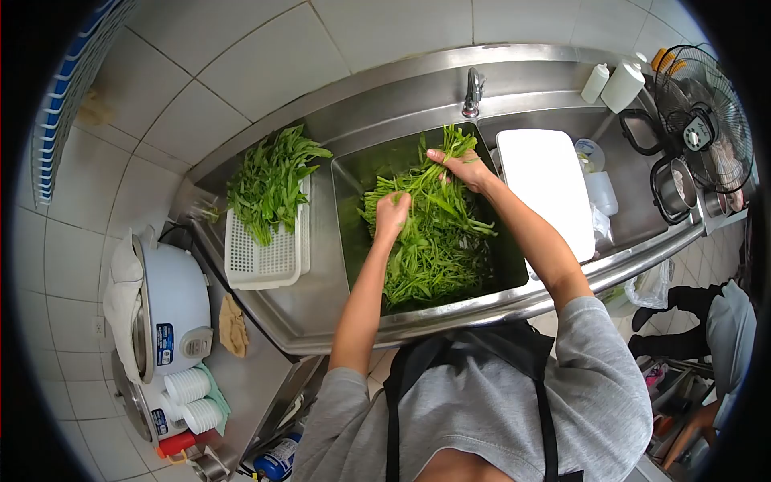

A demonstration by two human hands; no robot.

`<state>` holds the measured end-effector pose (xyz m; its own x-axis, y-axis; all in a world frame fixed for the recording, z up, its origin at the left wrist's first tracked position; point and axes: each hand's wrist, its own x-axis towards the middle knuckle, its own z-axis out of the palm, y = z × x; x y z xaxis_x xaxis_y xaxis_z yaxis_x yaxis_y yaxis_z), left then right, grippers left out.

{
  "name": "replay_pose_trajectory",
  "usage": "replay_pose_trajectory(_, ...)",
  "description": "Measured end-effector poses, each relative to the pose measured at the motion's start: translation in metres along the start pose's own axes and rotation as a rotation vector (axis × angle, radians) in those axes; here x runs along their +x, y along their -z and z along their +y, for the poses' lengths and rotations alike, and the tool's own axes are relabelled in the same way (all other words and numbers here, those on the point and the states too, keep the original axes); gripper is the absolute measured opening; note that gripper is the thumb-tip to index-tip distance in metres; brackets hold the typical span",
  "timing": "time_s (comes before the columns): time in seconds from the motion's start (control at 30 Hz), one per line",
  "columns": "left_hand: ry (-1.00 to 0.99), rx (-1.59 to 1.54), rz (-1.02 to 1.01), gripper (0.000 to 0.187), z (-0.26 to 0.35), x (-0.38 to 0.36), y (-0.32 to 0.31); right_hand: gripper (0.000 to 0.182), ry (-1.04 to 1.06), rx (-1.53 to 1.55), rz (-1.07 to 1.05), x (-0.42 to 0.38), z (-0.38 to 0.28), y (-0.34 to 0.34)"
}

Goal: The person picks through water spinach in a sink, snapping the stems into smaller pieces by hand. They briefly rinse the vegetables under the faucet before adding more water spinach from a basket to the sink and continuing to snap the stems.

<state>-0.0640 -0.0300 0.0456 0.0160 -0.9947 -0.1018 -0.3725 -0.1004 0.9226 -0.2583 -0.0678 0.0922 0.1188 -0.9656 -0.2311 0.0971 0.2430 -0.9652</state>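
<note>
Long-stemmed leafy greens that look like water spinach (434, 261) fill much of the steel sink basin (347, 241). My right hand (464, 169) is closed round a bunch of their stems at the back of the basin, with stem ends sticking up past the thumb. To its left, my left hand (393, 213) is curled shut on some of the same greens, its fingertips partly hidden. More greens (277, 177) are heaped on a white perforated basket (261, 253) at the left of the basin.
A faucet (473, 92) rises behind the basin. Right of it lies a white board (546, 189), then bottles (622, 87), pots (675, 189) and a fan (703, 132). Rice cookers (181, 293) and stacked white cups (189, 386) stand left. Another person (723, 329) is at the far right.
</note>
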Motion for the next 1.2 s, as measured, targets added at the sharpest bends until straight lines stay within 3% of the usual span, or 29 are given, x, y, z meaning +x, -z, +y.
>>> replay_pose_trajectory(0.17,0.166,-0.188,0.13,0.03,-0.012,-0.004,-0.001,0.035,0.059,0.018,0.048,0.0,0.011,-0.009)
replay_pose_trajectory(0.27,0.102,-0.248,0.168,0.03,-0.058,0.017,0.012,0.036,0.048,0.006,0.121,0.002,0.005,-0.004)
replay_pose_trajectory(0.3,0.156,-0.283,0.149,0.025,-0.041,0.007,0.024,0.036,0.043,0.0,0.148,0.005,0.004,0.001)
replay_pose_trajectory(0.4,0.064,-0.526,0.127,0.02,-0.033,0.005,0.041,0.038,0.02,-0.012,0.011,0.007,0.0,0.015)
replay_pose_trajectory(0.5,-0.084,-0.222,0.018,0.024,-0.02,0.015,0.045,0.038,-0.066,-0.079,-0.095,0.009,-0.001,0.016)
replay_pose_trajectory(0.53,-0.013,-0.158,-0.055,0.032,0.002,0.01,0.042,0.038,-0.084,-0.094,-0.121,0.012,0.001,0.012)
replay_pose_trajectory(0.63,-0.283,0.058,-0.186,0.033,0.028,0.007,0.02,0.034,-0.112,-0.17,-0.233,0.011,-0.004,0.0)
replay_pose_trajectory(0.73,-0.189,0.275,-0.396,0.034,0.036,0.014,0.017,0.032,-0.112,-0.19,-0.359,0.013,-0.006,-0.001)
replay_pose_trajectory(0.9,-0.062,0.187,-0.356,0.024,0.047,0.006,0.028,0.028,-0.188,-0.166,-0.494,0.002,-0.014,0.012)
replay_pose_trajectory(0.93,-0.044,0.137,-0.335,0.023,0.048,0.004,0.031,0.024,-0.259,-0.226,-0.618,0.013,-0.007,0.021)
replay_pose_trajectory(1.2,-0.099,0.209,-0.226,0.022,0.025,-0.001,0.068,0.027,-0.31,-0.066,-0.453,0.015,0.013,0.055)
